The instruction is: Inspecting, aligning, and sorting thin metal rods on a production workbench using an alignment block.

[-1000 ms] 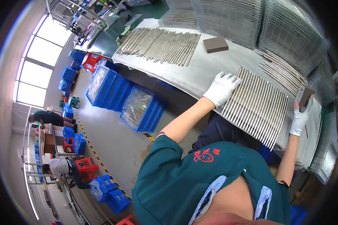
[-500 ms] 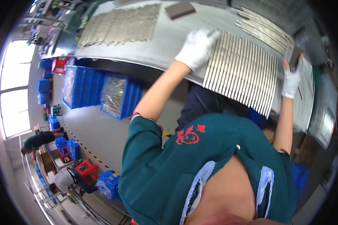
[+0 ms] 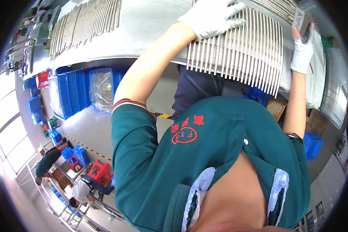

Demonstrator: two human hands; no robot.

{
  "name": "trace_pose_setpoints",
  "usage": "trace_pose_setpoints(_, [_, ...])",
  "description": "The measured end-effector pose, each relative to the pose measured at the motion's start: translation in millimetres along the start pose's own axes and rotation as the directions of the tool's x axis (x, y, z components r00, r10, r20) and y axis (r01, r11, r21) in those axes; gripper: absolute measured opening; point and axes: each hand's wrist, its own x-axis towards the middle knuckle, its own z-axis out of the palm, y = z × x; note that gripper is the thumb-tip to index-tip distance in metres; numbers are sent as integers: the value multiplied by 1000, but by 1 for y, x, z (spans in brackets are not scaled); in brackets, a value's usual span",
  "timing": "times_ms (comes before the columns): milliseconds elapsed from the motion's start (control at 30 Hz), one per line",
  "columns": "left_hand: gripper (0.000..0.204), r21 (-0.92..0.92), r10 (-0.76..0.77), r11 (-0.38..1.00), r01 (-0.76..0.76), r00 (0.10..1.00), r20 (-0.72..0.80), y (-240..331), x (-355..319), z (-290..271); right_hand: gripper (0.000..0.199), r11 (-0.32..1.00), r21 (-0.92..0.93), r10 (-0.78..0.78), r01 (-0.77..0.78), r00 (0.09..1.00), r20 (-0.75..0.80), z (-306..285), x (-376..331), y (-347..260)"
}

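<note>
A row of slim shiny metal rods [image 3: 236, 58] lies side by side on the table, their near ends sticking out past its front edge. My left hand [image 3: 210, 19], in a white glove with fingers spread, rests across the left part of this row. In my right hand [image 3: 302, 50], also gloved but with bare fingertips showing, is a grey-brown rectangular block [image 3: 306, 24] with a pale printed end. The right hand is just beyond the right end of the row, fingers gripping the block from below.
More metal rods [image 3: 89, 23] lie at the table's left, and others [image 3: 276, 8] at the far right. Below the table on the left stand blue crates [image 3: 75, 91], one with plastic-wrapped contents. Two people work in the background at lower left, near red stools [image 3: 100, 173].
My left hand has shifted from the row's left edge to lie over the rods, fingers spreading. My right hand keeps the block, whose pale end now shows. The whole view has shifted.
</note>
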Motion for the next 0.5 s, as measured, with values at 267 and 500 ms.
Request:
trace_pose_setpoints(267, [56, 120, -139, 984, 134, 989, 38, -25, -30, -23, 87, 992, -90, -86, 83, 996, -24, 3, 3, -5])
trace_pose_setpoints(500, [55, 133, -36, 990, 36, 999, -2, 1, -2, -3, 89, 991, 76, -108, 110, 994, -34, 9, 4, -4])
